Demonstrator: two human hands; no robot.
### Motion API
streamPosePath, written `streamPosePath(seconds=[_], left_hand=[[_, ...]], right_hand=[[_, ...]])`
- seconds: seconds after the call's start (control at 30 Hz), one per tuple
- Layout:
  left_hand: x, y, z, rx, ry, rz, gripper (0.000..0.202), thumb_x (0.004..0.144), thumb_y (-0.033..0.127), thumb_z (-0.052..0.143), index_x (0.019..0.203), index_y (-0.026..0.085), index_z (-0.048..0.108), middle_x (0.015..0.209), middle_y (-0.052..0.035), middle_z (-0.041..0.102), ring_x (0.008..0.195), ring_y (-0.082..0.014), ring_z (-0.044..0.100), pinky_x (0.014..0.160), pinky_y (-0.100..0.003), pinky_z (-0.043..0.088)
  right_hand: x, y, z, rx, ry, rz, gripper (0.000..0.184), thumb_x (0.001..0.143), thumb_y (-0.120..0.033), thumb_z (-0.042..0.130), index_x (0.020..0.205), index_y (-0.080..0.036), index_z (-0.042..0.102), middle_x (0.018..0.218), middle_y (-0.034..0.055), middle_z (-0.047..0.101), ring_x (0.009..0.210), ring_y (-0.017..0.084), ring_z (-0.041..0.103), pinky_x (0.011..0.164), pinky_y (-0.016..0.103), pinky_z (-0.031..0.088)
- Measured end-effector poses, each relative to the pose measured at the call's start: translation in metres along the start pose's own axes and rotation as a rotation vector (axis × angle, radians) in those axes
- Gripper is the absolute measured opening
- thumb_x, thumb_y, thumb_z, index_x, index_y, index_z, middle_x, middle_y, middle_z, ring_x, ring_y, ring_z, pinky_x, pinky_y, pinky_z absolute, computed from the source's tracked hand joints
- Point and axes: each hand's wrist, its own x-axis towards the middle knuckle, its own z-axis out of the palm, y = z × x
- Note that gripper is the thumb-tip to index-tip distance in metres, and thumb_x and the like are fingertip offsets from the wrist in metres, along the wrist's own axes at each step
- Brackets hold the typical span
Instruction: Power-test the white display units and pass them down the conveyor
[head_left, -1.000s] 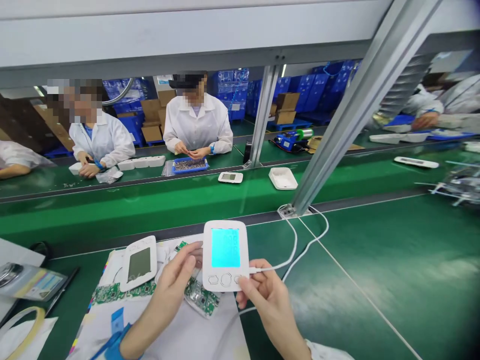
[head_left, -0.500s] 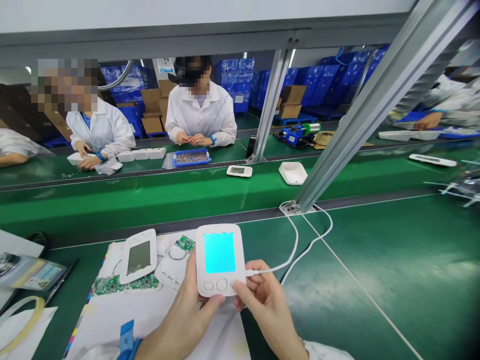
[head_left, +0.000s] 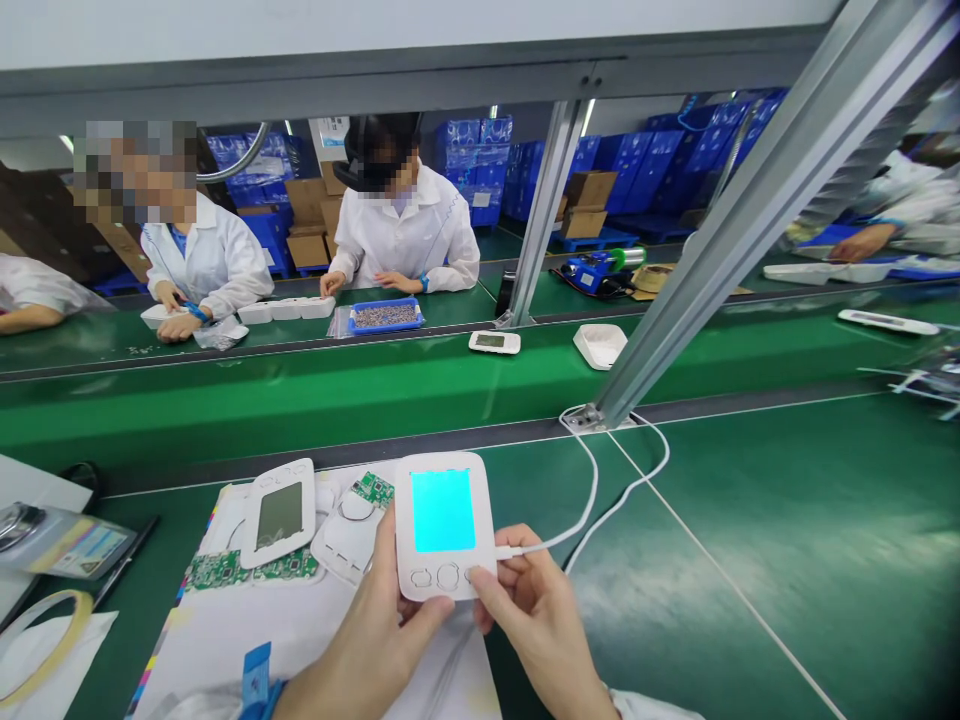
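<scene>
A white handheld device (head_left: 444, 515) with a lit cyan screen and three button outlines is held upright over the bench. My left hand (head_left: 375, 620) grips its left side and lower edge, thumb along the bottom. My right hand (head_left: 536, 610) is closed at its lower right corner, the thumb on the right button. A white cable (head_left: 551, 545) is plugged into the device's right side, just above my right fingers. To the left lies a similar white device (head_left: 279, 512) with a dark screen, resting over green circuit boards (head_left: 217, 570). A white housing part (head_left: 345, 540) sits beside it.
White paper (head_left: 217, 640) covers the bench below my hands. A tape roll (head_left: 75, 625) lies at left. A metal post (head_left: 675, 250) rises at right. Beyond runs a green conveyor (head_left: 300, 385), carrying another device (head_left: 495, 343) and a white shell (head_left: 600, 346). Co-workers sit across it.
The device and white shell on the conveyor have shifted right. Across from me, a co-worker's hand has moved left toward the white parts. My hands keep the same hold.
</scene>
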Motion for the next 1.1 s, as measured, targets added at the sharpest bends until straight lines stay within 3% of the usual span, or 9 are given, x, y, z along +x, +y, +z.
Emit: streamPosePath(seconds=[0.23, 0.43, 0.57, 0.73, 1.1], left_hand=[[0.000, -0.002, 0.002, -0.031, 0.024, -0.007, 0.077, 0.090, 0.031, 0.066, 0.150, 0.024, 0.017, 0.131, -0.0143, 0.065, 0.106, -0.0286, 0.067, 0.082, -0.035, 0.054], [0.004, -0.002, 0.000, -0.006, 0.103, 0.040, 0.056, 0.095, 0.031, 0.058, 0.141, 0.022, 0.029, 0.129, -0.0143, 0.065, 0.109, -0.0288, 0.064, 0.086, -0.036, 0.054], [0.003, -0.003, -0.003, 0.053, 0.118, 0.061, 0.053, 0.096, 0.032, 0.058, 0.141, 0.022, 0.031, 0.132, -0.0146, 0.064, 0.113, -0.0287, 0.063, 0.090, -0.036, 0.054], [0.001, 0.002, -0.002, 0.076, 0.127, 0.051, 0.052, 0.096, 0.037, 0.059, 0.140, 0.021, 0.035, 0.127, -0.0150, 0.067, 0.106, -0.0290, 0.067, 0.079, -0.033, 0.056], [0.001, 0.004, 0.005, -0.001, 0.195, 0.056, 0.056, 0.092, 0.042, 0.063, 0.137, 0.021, 0.039, 0.120, -0.0136, 0.070, 0.098, -0.0275, 0.068, 0.079, -0.033, 0.055]], right_hand=[[-0.002, 0.002, -0.001, -0.008, -0.013, 0.024, 0.038, 0.084, -0.050, 0.080, 0.091, -0.023, 0.054, 0.068, -0.0026, 0.071, 0.050, 0.010, 0.059, 0.046, 0.019, 0.049], [-0.005, 0.002, 0.006, 0.029, 0.029, 0.011, 0.038, 0.083, -0.051, 0.080, 0.094, -0.022, 0.058, 0.066, -0.0024, 0.069, 0.053, 0.012, 0.062, 0.050, 0.021, 0.048], [-0.003, 0.006, 0.004, 0.016, 0.011, -0.023, 0.035, 0.087, -0.052, 0.075, 0.096, -0.022, 0.060, 0.065, -0.0023, 0.066, 0.054, 0.013, 0.063, 0.051, 0.023, 0.048], [0.000, 0.008, 0.000, 0.001, -0.042, -0.031, 0.033, 0.089, -0.051, 0.073, 0.097, -0.022, 0.060, 0.068, -0.0017, 0.066, 0.055, 0.013, 0.063, 0.051, 0.023, 0.048], [0.001, 0.003, -0.004, -0.013, -0.106, -0.003, 0.031, 0.093, -0.050, 0.069, 0.100, -0.022, 0.056, 0.073, -0.0026, 0.065, 0.059, 0.013, 0.063, 0.055, 0.023, 0.048]])
